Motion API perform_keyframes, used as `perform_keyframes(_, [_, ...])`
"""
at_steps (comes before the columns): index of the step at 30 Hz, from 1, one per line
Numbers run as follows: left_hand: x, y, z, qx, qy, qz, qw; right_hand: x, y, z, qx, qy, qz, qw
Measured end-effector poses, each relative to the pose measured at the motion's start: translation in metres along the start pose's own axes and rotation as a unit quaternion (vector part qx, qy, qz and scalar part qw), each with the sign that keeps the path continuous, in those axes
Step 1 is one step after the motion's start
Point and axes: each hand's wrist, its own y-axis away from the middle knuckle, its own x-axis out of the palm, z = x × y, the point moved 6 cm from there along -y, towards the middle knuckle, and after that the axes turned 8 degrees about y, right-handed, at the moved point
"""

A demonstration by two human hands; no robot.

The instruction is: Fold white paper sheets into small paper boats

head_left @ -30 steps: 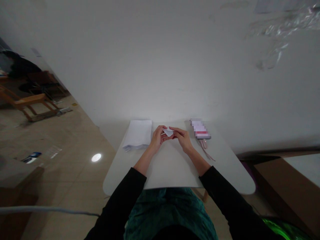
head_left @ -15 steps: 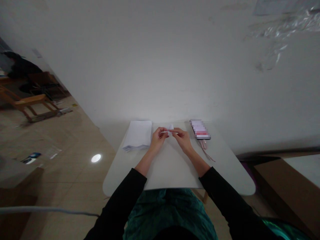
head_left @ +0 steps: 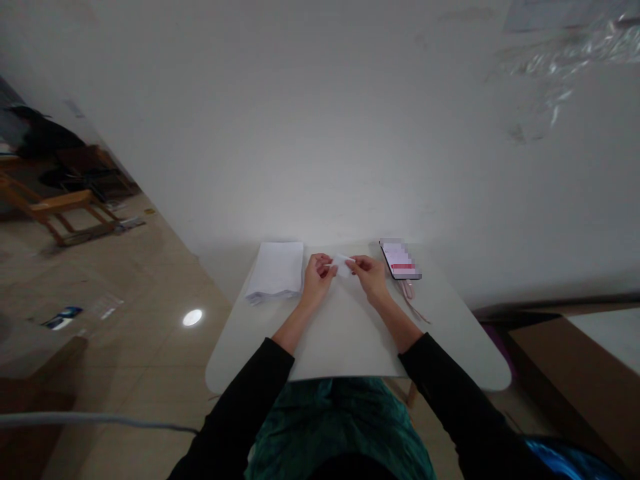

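Nearest to me: black sleeves on both forearms, wrists bare, and a green patterned top at the bottom of the view. Both forearms angle in over the white surface, with the near edge of the surface under them. My left hand and right hand are up close together near the far edge, both closed to a pinch on a small piece of white paper, one at each end. The paper sits between the hands, held just above the surface; fold detail too small to tell. Just left of my left hand: a stack of white paper sheets, squared up at the far edge, bottom corner slightly fanned. Right of my right hand: a phone, lying flat, screen lit and blurred, with a pink strap trailing toward me. Beyond the surface on the left: tiled floor, a grey cable nearer in, and a wooden chair further off. Past it all, a white wall with plastic film stuck high up.
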Motion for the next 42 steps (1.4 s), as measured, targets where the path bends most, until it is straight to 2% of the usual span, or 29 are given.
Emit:
perform_keyframes(3, [-0.002,0.001,-0.001,-0.004,-0.025,-0.018,1.0,0.002,0.003,0.002,-0.002,-0.009,0.002,1.0])
perform_keyframes(8, [-0.006,0.001,-0.003,0.012,-0.042,-0.038,0.998,0.01,0.007,0.007,-0.009,-0.001,0.046,0.999])
perform_keyframes(11, [-0.004,0.002,-0.004,0.018,-0.052,-0.022,0.998,0.012,0.009,0.012,-0.03,0.007,0.055,0.998])
perform_keyframes(15, [0.0,0.004,-0.008,0.039,-0.09,0.008,0.995,0.01,0.01,0.015,-0.055,0.011,0.035,0.998])
perform_keyframes(20, [0.0,0.009,-0.01,0.039,-0.091,-0.033,0.995,0.005,0.009,0.01,-0.053,0.017,-0.009,0.998])
perform_keyframes(23, [0.0,0.009,-0.01,0.039,-0.078,-0.04,0.995,0.005,0.009,0.009,-0.028,-0.028,-0.004,0.999])
perform_keyframes(26, [-0.001,0.007,-0.01,0.035,-0.083,-0.035,0.995,0.008,0.009,0.01,-0.008,-0.054,0.017,0.998])
perform_keyframes(29, [0.0,0.006,-0.013,0.046,-0.105,-0.023,0.993,0.01,0.01,0.012,-0.016,-0.045,0.028,0.998])
perform_keyframes(33, [0.006,0.008,-0.019,0.083,-0.156,0.013,0.984,0.007,0.011,0.012,-0.045,-0.027,0.018,0.998])
perform_keyframes(37, [0.01,0.01,-0.023,0.097,-0.181,0.029,0.978,0.005,0.01,0.012,-0.039,-0.029,0.019,0.999])
perform_keyframes(42, [0.01,0.01,-0.021,0.091,-0.173,0.034,0.98,0.004,0.007,0.014,-0.051,0.031,0.047,0.997])
